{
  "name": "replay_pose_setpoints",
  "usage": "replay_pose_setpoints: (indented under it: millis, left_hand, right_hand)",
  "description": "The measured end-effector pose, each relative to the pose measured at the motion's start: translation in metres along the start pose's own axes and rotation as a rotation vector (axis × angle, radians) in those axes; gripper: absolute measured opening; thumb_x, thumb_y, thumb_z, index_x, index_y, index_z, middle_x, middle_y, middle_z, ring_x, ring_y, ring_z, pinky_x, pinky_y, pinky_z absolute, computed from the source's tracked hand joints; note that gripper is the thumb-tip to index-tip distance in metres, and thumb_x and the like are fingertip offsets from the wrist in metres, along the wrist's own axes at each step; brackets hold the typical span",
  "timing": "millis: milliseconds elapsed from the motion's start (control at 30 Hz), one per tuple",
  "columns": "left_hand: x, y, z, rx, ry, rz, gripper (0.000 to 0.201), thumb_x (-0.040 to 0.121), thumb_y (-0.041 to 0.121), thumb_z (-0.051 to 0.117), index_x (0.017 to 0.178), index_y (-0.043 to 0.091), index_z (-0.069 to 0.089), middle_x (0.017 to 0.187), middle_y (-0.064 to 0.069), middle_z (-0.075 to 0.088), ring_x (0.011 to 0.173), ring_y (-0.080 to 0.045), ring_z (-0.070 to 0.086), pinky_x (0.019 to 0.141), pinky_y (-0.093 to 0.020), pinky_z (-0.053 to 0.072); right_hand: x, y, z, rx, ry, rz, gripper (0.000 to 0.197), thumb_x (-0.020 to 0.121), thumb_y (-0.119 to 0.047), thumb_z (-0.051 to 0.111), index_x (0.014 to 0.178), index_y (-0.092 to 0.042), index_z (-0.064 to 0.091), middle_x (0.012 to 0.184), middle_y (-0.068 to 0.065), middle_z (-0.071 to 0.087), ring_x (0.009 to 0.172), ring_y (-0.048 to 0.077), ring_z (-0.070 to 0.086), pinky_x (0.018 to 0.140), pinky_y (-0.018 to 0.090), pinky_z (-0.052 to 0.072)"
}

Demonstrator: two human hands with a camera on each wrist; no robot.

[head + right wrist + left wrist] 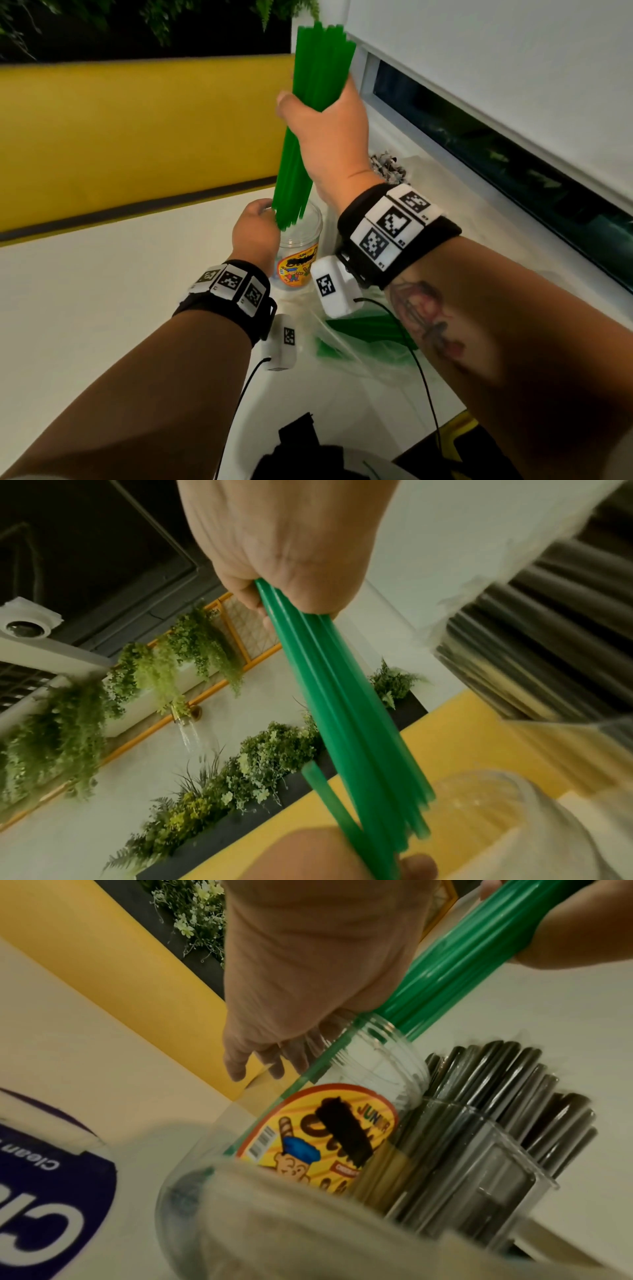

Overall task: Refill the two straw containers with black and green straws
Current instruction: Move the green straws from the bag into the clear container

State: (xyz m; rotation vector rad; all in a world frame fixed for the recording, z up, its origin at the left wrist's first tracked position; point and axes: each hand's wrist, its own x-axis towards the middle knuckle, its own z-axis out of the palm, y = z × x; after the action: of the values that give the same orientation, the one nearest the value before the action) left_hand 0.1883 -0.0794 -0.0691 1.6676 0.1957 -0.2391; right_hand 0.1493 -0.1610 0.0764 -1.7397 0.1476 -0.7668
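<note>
My right hand [320,114] grips a thick bundle of green straws [318,65] around its middle and holds it almost upright, tilted a little. The bundle's lower ends [287,212] hang just over the mouth of a clear jar with a yellow cartoon label [299,250]. Beside those ends my left hand [267,214] rests at the jar rim [369,1026], with its fingers [240,1066] fairly straight against the straws. One single green straw [308,1074] slants along the jar. To the jar's right stands a clear holder full of black straws [486,1110].
A crumpled clear bag with more green straws [370,329] lies on the white table [102,291] under my right forearm. A white pack with a purple label [51,1191] sits left of the jar. A yellow bench back [137,130] runs behind; a window sill [479,178] runs on the right.
</note>
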Motion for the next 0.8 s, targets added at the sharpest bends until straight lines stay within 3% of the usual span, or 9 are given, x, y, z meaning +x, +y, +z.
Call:
replay_pose_setpoints:
  millis: [133, 200, 333, 400, 500, 567, 700, 767, 800]
  left_hand:
    - [-0.001, -0.001, 0.001, -0.037, 0.002, -0.005, 0.035, 0.092, 0.022, 0.050, 0.124, 0.030, 0.060, 0.115, 0.002, 0.068, 0.105, -0.019, 0.064, 0.091, -0.035, 0.053]
    - [0.000, -0.001, 0.000, -0.071, 0.015, -0.008, 0.030, 0.095, 0.016, 0.046, 0.117, 0.030, 0.060, 0.115, -0.001, 0.067, 0.102, -0.018, 0.064, 0.084, -0.031, 0.052]
    - [0.004, -0.002, -0.004, -0.089, 0.028, 0.005, 0.036, 0.098, 0.013, 0.041, 0.125, 0.025, 0.061, 0.121, -0.001, 0.062, 0.091, -0.007, 0.056, 0.072, -0.021, 0.042]
    - [0.005, -0.003, -0.002, -0.087, -0.002, 0.000, 0.036, 0.098, 0.014, 0.043, 0.128, 0.023, 0.061, 0.117, 0.001, 0.061, 0.085, 0.000, 0.053, 0.068, -0.020, 0.039]
    - [0.002, -0.002, 0.001, -0.074, -0.006, 0.018, 0.033, 0.096, 0.016, 0.044, 0.121, 0.024, 0.063, 0.121, -0.002, 0.063, 0.104, -0.012, 0.058, 0.089, -0.029, 0.045]
    - [-0.002, 0.000, 0.002, -0.061, 0.010, 0.031, 0.030, 0.097, 0.020, 0.043, 0.118, 0.021, 0.064, 0.120, -0.001, 0.063, 0.115, -0.019, 0.057, 0.098, -0.033, 0.045]
    - [0.001, 0.000, 0.002, -0.096, -0.053, 0.006, 0.034, 0.094, 0.030, 0.039, 0.097, 0.020, 0.072, 0.101, -0.008, 0.073, 0.100, -0.030, 0.068, 0.093, -0.046, 0.055]
    - [0.006, -0.003, 0.002, -0.090, -0.095, -0.002, 0.037, 0.092, 0.034, 0.039, 0.098, 0.024, 0.074, 0.102, -0.007, 0.076, 0.098, -0.030, 0.071, 0.093, -0.052, 0.055]
    - [0.005, -0.001, 0.002, -0.089, -0.095, 0.002, 0.037, 0.095, 0.034, 0.039, 0.098, 0.024, 0.074, 0.103, -0.005, 0.076, 0.098, -0.027, 0.071, 0.091, -0.047, 0.056]
  right_hand:
    - [0.005, 0.009, 0.003, 0.025, -0.019, 0.005, 0.021, 0.085, -0.015, 0.071, 0.099, -0.005, 0.059, 0.092, 0.016, 0.066, 0.075, 0.023, 0.065, 0.066, 0.027, 0.055]
    - [0.001, 0.022, 0.002, 0.019, -0.012, 0.036, 0.024, 0.086, -0.015, 0.070, 0.102, -0.002, 0.059, 0.095, 0.017, 0.065, 0.074, 0.020, 0.062, 0.067, 0.026, 0.055]
    - [-0.002, 0.050, -0.008, 0.027, 0.106, 0.125, 0.016, 0.084, -0.012, 0.070, 0.096, -0.011, 0.058, 0.080, -0.002, 0.061, 0.069, 0.013, 0.061, 0.068, 0.031, 0.057]
    - [-0.002, 0.056, -0.012, 0.023, 0.154, 0.131, 0.016, 0.084, -0.013, 0.070, 0.091, -0.016, 0.056, 0.076, -0.006, 0.059, 0.066, 0.010, 0.061, 0.065, 0.027, 0.057]
    - [-0.011, 0.057, -0.008, -0.083, 0.051, 0.083, 0.018, 0.086, -0.017, 0.070, 0.092, -0.018, 0.053, 0.075, -0.008, 0.056, 0.063, 0.006, 0.058, 0.060, 0.018, 0.054]
    - [-0.022, 0.065, 0.000, -0.127, -0.069, 0.102, 0.021, 0.086, -0.019, 0.071, 0.098, -0.016, 0.054, 0.079, -0.004, 0.059, 0.068, 0.010, 0.061, 0.064, 0.025, 0.057]
    - [-0.046, 0.090, 0.005, -0.196, -0.306, 0.273, 0.060, 0.082, -0.038, 0.075, 0.130, -0.016, 0.046, 0.115, -0.002, 0.064, 0.102, 0.013, 0.063, 0.094, 0.039, 0.053]
    - [-0.046, 0.088, -0.001, -0.193, -0.358, 0.243, 0.089, 0.080, -0.046, 0.075, 0.147, -0.018, 0.025, 0.142, 0.004, 0.048, 0.128, 0.017, 0.049, 0.110, 0.038, 0.041]
    - [-0.044, 0.081, -0.006, -0.184, -0.344, 0.163, 0.095, 0.080, -0.046, 0.074, 0.151, -0.020, 0.016, 0.151, 0.007, 0.038, 0.137, 0.019, 0.039, 0.114, 0.035, 0.032]
